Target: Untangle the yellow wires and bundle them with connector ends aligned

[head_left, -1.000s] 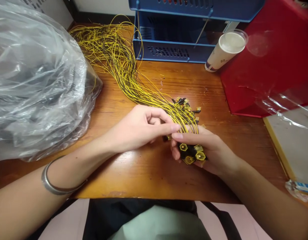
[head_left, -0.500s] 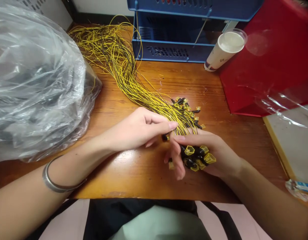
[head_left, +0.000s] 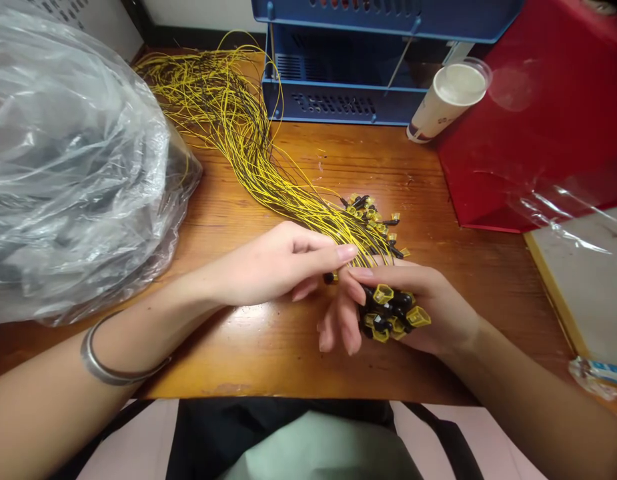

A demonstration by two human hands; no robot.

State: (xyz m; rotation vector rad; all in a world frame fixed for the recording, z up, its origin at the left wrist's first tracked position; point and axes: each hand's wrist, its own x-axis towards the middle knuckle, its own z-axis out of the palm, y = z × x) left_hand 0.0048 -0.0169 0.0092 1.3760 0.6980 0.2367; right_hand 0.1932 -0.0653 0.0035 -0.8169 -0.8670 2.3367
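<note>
A long bundle of thin yellow and black wires (head_left: 288,190) runs from the back left of the wooden table to my hands. My right hand (head_left: 428,297) is closed around part of it, with several black wire ends in clear yellow caps (head_left: 395,313) sticking out below the thumb. Thumb and fingers of my left hand (head_left: 298,260) pinch the wires just beside the right thumb; the left fingertips are partly hidden underneath. More capped ends (head_left: 371,217) lie on the table beyond my hands.
A clear plastic bag (head_left: 88,167) of dark contents fills the left side. At the back stands a blue tray rack (head_left: 338,103), with a paper cup (head_left: 448,100) beside it. A red panel-like object (head_left: 528,133) takes up the right. The table's front edge lies near my body.
My right hand's lower fingers have shifted slightly left and spread out, and the capped ends in it have turned a little. Both hands stay on the wires.
</note>
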